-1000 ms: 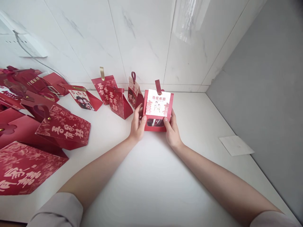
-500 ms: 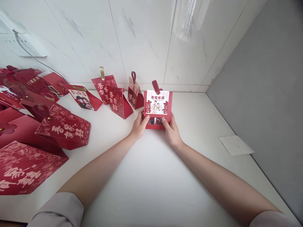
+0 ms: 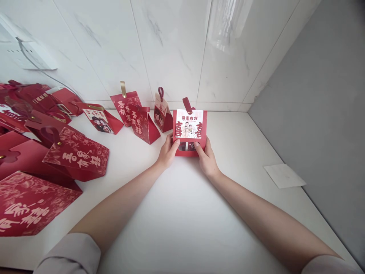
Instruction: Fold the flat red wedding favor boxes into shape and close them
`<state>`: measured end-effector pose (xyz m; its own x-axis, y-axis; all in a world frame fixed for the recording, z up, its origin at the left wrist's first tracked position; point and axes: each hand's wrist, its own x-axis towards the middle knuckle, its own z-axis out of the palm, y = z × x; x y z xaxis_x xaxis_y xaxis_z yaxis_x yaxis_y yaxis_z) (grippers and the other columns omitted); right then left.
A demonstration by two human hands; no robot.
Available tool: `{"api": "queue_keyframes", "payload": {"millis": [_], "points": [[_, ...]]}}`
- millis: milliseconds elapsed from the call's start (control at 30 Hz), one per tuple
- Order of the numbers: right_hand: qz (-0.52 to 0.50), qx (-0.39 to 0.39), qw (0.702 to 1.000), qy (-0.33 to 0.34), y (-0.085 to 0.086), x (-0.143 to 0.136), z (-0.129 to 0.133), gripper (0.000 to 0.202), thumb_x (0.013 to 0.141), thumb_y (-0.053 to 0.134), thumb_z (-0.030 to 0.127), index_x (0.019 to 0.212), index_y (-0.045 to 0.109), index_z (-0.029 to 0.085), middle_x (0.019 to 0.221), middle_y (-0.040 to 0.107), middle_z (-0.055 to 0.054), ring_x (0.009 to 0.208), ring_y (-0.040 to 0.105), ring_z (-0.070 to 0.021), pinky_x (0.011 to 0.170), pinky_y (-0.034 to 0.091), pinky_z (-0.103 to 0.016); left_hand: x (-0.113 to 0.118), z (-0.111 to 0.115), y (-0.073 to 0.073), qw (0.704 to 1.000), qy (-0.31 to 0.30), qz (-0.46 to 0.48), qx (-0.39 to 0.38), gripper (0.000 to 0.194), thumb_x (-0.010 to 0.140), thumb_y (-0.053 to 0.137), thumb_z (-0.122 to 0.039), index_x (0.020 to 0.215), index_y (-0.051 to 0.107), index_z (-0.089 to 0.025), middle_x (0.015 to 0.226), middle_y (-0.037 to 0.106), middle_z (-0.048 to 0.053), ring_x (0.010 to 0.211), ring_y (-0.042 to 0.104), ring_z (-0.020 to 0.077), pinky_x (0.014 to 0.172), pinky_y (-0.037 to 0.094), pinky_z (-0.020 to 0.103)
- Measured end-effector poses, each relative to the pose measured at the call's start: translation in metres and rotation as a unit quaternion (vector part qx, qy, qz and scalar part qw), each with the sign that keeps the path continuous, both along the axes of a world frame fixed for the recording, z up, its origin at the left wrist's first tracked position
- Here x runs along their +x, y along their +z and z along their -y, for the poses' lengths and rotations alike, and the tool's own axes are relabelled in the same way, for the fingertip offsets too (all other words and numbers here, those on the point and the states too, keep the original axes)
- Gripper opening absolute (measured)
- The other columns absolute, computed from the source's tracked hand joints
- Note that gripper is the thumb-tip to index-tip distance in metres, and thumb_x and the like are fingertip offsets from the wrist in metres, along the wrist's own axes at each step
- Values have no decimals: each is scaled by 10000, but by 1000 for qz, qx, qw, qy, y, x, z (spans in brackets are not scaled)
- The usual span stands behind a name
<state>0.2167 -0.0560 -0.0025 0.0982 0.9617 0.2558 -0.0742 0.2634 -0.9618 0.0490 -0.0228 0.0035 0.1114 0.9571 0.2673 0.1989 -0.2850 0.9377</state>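
Note:
Between my two hands, near the wall, is a red wedding favor box (image 3: 189,152) with a dark red ribbon loop on top. Its white front panel carries a drawn couple and red characters, and a small window shows below it. My left hand (image 3: 167,151) grips the lower left side, thumb on the front. On the lower right side, my right hand (image 3: 207,156) grips it the same way. The other fingers are partly hidden behind the box. Just left of it stands a small triangular favor box (image 3: 162,116) with a ribbon loop.
More red favor boxes stand to the left, among them a patterned one (image 3: 144,125), one with a gold loop (image 3: 125,108) and a large one (image 3: 34,205). A white sheet (image 3: 284,176) lies at the table's right edge. Behind are a tiled wall (image 3: 171,49) and a cable (image 3: 45,73).

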Motion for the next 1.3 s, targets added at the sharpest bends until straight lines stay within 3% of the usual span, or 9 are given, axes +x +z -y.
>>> {"api": "queue_keyframes", "payload": {"millis": [733,967,1067,1300], "points": [[-3,-7,1000,1,1,1,1,570,939,543,503,1450,388,303,1525,438,-35,1376,435,-228,1153,366,-437,0,0,-2,1000,-5,15,7,429,940,488,-499,1272,505,-227,1399,557,84,1293,522,266,1090,408,421],[-20,51,998,-17,7,-3,10,512,950,541,472,1412,405,296,1459,484,-56,1350,460,-235,1155,368,-442,-1,5,2,990,-28,72,114,555,876,560,-414,1376,415,-220,1423,516,105,1349,465,299,1108,403,424],[-3,80,997,-19,9,-5,14,468,956,536,456,1379,430,286,1430,507,-70,1316,493,-239,1147,378,-457,-2,9,6,982,-5,95,161,612,859,530,-405,1426,372,-239,1458,487,92,1384,428,304,1125,389,416],[10,82,996,-18,10,-6,14,464,954,532,478,1355,441,264,1399,538,-91,1292,516,-244,1124,400,-471,-8,-1,8,977,50,129,164,545,829,412,-400,1332,508,-211,1386,566,87,1345,482,281,1116,406,410]]}}
